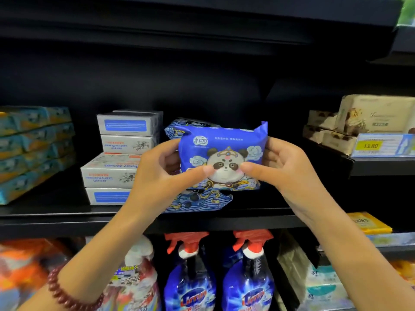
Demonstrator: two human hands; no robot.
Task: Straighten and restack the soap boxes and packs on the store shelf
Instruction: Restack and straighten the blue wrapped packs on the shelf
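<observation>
We hold the blue panda pack at both ends, left hand at its 9 o'clock and right hand at its 3 o'clock, thumbs pressed on the front and fingers curled behind, so it is level (good for laying it flat). It is over another blue pack on the shelf; white soap boxes stand crooked at 9 o'clock
</observation>
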